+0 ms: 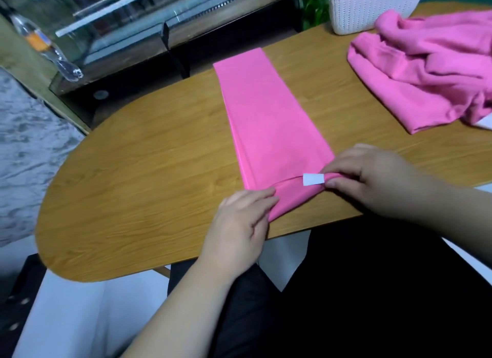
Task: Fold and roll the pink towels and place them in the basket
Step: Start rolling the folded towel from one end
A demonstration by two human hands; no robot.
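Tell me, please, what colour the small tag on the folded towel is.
White; the tag on the pink towel shows best in the head view.

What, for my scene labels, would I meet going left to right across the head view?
From left: plastic bottle → folded pink towel → heap of unfolded pink towels. The basket overlaps the heap, so it is left out.

A folded pink towel [269, 118] lies as a long strip on the wooden table [149, 176]. The left hand [241, 224] and right hand [372, 179] pinch its rolled near end beside a white tag [313, 179]. A towel pile [428, 72] lies just beside the white basket [370, 8].
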